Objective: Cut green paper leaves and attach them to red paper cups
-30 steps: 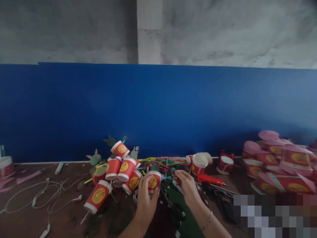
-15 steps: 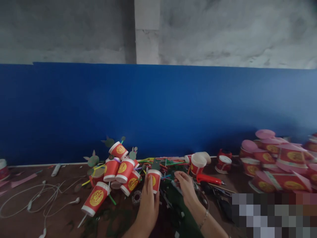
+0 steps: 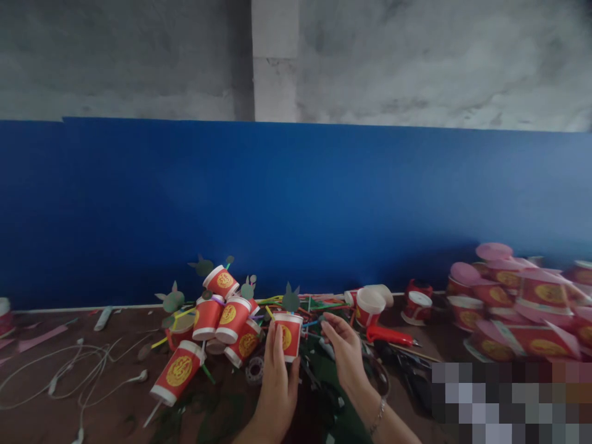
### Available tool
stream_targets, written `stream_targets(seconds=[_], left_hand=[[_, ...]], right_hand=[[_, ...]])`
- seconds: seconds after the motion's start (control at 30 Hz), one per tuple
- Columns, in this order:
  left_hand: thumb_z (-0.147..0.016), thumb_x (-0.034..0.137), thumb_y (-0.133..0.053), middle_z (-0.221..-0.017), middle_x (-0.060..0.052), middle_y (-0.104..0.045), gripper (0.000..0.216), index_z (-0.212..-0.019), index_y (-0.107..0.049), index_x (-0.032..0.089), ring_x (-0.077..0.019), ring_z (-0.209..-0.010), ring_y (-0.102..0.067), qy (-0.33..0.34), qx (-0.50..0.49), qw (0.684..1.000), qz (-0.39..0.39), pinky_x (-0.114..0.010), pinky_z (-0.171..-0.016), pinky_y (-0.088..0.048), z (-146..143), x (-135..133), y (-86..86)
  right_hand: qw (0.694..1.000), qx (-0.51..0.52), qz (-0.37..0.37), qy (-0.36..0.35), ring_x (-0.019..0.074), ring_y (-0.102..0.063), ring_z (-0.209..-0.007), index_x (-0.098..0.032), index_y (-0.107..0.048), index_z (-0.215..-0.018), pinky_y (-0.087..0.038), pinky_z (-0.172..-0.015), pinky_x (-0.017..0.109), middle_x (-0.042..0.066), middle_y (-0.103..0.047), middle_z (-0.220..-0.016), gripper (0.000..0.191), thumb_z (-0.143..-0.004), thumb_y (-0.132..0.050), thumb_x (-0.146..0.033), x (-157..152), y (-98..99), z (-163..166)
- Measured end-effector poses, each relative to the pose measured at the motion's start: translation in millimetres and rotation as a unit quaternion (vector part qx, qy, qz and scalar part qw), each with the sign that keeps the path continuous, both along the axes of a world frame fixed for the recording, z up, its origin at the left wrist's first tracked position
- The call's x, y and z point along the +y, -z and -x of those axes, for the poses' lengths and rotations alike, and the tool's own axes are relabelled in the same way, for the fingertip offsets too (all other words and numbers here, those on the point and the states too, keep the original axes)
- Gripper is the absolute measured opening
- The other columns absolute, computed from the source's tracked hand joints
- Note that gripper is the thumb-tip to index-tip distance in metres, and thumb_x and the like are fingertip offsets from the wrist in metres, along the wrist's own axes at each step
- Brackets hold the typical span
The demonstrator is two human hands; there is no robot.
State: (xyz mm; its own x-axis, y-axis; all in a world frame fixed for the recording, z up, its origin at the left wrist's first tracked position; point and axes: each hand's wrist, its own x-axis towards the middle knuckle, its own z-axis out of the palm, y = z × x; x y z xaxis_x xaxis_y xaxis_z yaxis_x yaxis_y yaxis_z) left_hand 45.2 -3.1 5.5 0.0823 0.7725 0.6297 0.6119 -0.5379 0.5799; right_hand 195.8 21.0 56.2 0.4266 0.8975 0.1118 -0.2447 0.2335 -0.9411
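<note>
My left hand (image 3: 276, 376) is closed around a red paper cup (image 3: 291, 338) with a white rim and a yellow round emblem, held upright. Above the cup's rim rises a dark green rabbit-head cutout (image 3: 291, 300), and a short yellow straw (image 3: 270, 313) shows at its left edge. Just right of the cup, my right hand (image 3: 342, 345) pinches a small dark piece (image 3: 322, 319) at its fingertips, too small to make out well. Left of my hands lies a heap of similar red cups (image 3: 235, 316) with straws and rabbit cutouts.
Loose colored straws (image 3: 324, 302) lie behind the cup. White cups (image 3: 370, 303), a red-handled tool (image 3: 391, 335) and dark scissors (image 3: 411, 370) are to the right. Pink-topped cups (image 3: 546, 293) pile up far right. White earphones (image 3: 92, 370) spread left. A blue panel (image 3: 296, 203) stands behind.
The rabbit cutout now stands higher and plainer above the cup, and the cup has turned slightly. My right hand has shifted a little left and up, toward the cup.
</note>
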Motion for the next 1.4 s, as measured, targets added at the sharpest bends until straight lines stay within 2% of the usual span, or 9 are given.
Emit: stream_targets(seconds=[0.27,0.57,0.7,0.87,1.1,1.23,1.4], left_hand=[[-0.091,0.017,-0.037,-0.149,-0.015,-0.014,0.063,-0.143,-0.002,0.023,-0.0266,-0.138,-0.013,0.013,-0.007,1.0,-0.007,-0.051,-0.105,-0.032,0,-4,-4.1],[-0.09,0.016,-0.038,-0.148,-0.015,-0.02,0.061,-0.143,-0.008,0.023,-0.0276,-0.137,-0.018,0.018,0.003,0.999,-0.033,-0.048,-0.103,-0.035,-2,-11,-16.1],[-0.09,0.016,-0.037,-0.147,-0.016,-0.02,0.06,-0.143,-0.008,0.022,-0.0275,-0.137,-0.018,0.018,0.009,0.999,-0.035,-0.048,-0.103,-0.035,-1,-11,-15.7],[-0.09,0.016,-0.038,-0.148,-0.016,-0.02,0.061,-0.143,-0.008,0.023,-0.0274,-0.136,-0.019,0.017,0.013,0.999,-0.046,-0.049,-0.103,-0.035,-1,-10,-14.0],[-0.09,0.016,-0.038,-0.148,-0.015,-0.019,0.06,-0.143,-0.008,0.021,-0.0274,-0.137,-0.017,0.011,0.015,0.999,-0.045,-0.048,-0.103,-0.035,-1,-11,-13.1],[-0.09,0.016,-0.038,-0.148,-0.017,-0.02,0.061,-0.142,-0.007,0.022,-0.0283,-0.136,-0.019,0.009,0.018,0.999,-0.05,-0.048,-0.102,-0.036,-2,-12,-14.6],[-0.09,0.015,-0.039,-0.148,-0.016,-0.02,0.062,-0.143,-0.007,0.023,-0.0282,-0.137,-0.017,0.02,0.014,0.999,-0.039,-0.05,-0.103,-0.036,-1,-12,-15.5]], right_hand=[[1.0,0.007,0.012,-0.009,0.0117,-0.051,-0.058,-0.019,-0.069,-0.084,-0.041,-0.052,0.022,-0.002,-0.061,-0.065,0.031,-0.059,-0.076,-0.035,2,2.4,-2],[0.998,0.035,0.025,-0.04,0.0119,-0.054,-0.058,-0.018,-0.07,-0.081,-0.042,-0.052,0.021,-0.001,-0.064,-0.065,0.028,-0.059,-0.076,-0.036,4,-1.9,-7],[0.998,0.03,0.026,-0.054,0.0122,-0.056,-0.059,-0.019,-0.071,-0.08,-0.042,-0.051,0.021,0.0,-0.066,-0.066,0.027,-0.058,-0.077,-0.033,5,-8.3,-11],[0.997,0.003,0.046,-0.062,0.0105,-0.052,-0.051,-0.017,-0.074,-0.081,-0.04,-0.046,0.021,0.0,-0.064,-0.059,0.029,-0.054,-0.077,-0.028,4,-17.2,-15],[0.995,-0.009,0.037,-0.092,0.0096,-0.053,-0.057,-0.021,-0.073,-0.092,-0.041,-0.05,0.019,-0.001,-0.067,-0.068,0.034,-0.059,-0.074,-0.028,5,-16.7,-16],[0.994,0.023,0.022,-0.101,0.0093,-0.055,-0.06,-0.022,-0.073,-0.091,-0.044,-0.054,0.019,-0.002,-0.068,-0.071,0.032,-0.059,-0.075,-0.029,5,-14.4,-13],[0.989,0.096,0.039,-0.105,0.0109,-0.059,-0.059,-0.021,-0.073,-0.085,-0.049,-0.061,0.023,-0.001,-0.069,-0.071,0.031,-0.055,-0.078,-0.029,4,-16.2,-9]])
